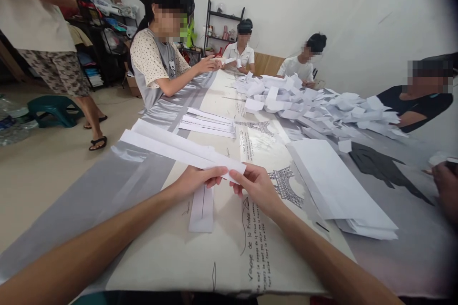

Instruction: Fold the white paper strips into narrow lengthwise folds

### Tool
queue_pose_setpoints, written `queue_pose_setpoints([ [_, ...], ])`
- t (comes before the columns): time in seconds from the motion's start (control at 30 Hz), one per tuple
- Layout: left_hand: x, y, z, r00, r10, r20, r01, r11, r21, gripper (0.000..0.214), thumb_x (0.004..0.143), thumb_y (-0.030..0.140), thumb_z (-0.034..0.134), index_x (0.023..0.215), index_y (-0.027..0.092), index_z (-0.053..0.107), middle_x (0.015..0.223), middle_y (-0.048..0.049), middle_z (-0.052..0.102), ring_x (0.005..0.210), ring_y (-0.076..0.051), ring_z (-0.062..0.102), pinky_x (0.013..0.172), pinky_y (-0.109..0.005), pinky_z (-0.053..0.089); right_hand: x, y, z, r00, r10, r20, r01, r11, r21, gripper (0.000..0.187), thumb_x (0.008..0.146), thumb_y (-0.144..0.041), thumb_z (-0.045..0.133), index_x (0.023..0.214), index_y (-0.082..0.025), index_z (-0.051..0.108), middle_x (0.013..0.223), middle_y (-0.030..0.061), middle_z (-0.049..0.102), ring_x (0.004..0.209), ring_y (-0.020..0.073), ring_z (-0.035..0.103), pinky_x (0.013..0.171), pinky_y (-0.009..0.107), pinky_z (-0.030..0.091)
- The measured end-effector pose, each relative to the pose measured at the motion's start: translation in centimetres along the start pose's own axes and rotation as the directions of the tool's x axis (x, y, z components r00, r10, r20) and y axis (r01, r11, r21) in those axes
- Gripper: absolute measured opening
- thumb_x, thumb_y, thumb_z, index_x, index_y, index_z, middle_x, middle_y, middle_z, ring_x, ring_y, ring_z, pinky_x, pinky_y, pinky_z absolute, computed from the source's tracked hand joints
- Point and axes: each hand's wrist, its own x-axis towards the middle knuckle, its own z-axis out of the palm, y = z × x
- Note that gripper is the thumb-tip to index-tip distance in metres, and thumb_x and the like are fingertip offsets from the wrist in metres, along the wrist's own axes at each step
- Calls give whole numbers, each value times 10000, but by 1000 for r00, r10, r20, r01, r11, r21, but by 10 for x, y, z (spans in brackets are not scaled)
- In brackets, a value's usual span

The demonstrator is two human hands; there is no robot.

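Both my hands pinch long white paper strips [171, 147] above the table. My left hand [200, 179] is closed on them near their right part, thumb on top. At the strips' right end my right hand [255, 186] is closed too, its thumb close to the left one. The strips overlap and fan apart toward the left. Beneath my hands, a shorter paper strip with a dark line [201, 209] lies on the tablecloth, partly hidden. Several more paper strips [207, 124] lie side by side just beyond.
A large heap of white paper pieces [304, 100] covers the table's far right. A stack of white sheets [332, 181] lies at right, near a dark flat item [379, 162]. Several people sit around the table [143, 257]; another stands at left near a green stool [53, 109].
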Motion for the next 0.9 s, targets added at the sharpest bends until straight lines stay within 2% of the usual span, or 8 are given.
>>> queue_pose_setpoints([
  [0.13, 1, -2, -2, 1000, -20, 24, 21, 1000, -5, 409, 894, 423, 629, 578, 179, 542, 518, 37, 465, 521, -114, 408, 589, -274, 366, 0, 3, 0, 1000, -5, -10, 4, 998, -59, 377, 938, -481, 656, 730, -166, 663, 590, -11, 581, 460, 90, 468, 462, 248, 382],
  [0.3, 4, -6, -3, 999, -25, 23, 26, 999, -40, 397, 888, 420, 641, 588, 172, 560, 551, 27, 509, 520, -109, 419, 576, -277, 360, 1, 5, -2, 1000, 5, 12, -4, 999, -38, 389, 932, -498, 657, 742, -159, 672, 622, 9, 609, 460, 100, 493, 446, 248, 381],
  [0.43, 4, -6, -5, 999, -24, 29, 25, 998, -52, 357, 891, 405, 639, 631, 170, 570, 591, 21, 531, 534, -108, 423, 563, -273, 353, 2, 5, -3, 998, -8, 63, 10, 999, -37, 428, 975, -503, 589, 746, -153, 679, 602, 14, 610, 464, 105, 520, 477, 254, 417],
  [0.67, 2, -10, -1, 999, 31, -11, -31, 999, -16, 291, 899, 369, 636, 696, 178, 550, 600, 43, 471, 580, -110, 437, 600, -261, 370, 0, 4, -1, 1000, 1, 31, 2, 997, -84, 441, 956, -523, 610, 709, -158, 630, 575, 2, 600, 436, 101, 520, 448, 243, 422],
  [0.8, 3, -12, 0, 999, 29, -40, -30, 999, -42, 241, 874, 344, 654, 720, 172, 584, 614, 35, 500, 577, -110, 448, 569, -256, 356, -1, 3, 0, 1000, 0, 31, 1, 999, -35, 420, 927, -539, 641, 734, -166, 627, 605, 5, 617, 436, 111, 539, 398, 235, 410],
  [0.9, 4, -10, -1, 998, 16, -61, -19, 998, -58, 293, 875, 349, 657, 664, 172, 555, 576, 42, 471, 553, -104, 427, 570, -260, 344, -1, 1, -1, 1000, -10, 10, 10, 1000, -16, 405, 915, -520, 665, 717, -169, 625, 606, 5, 623, 445, 104, 533, 418, 233, 411],
])
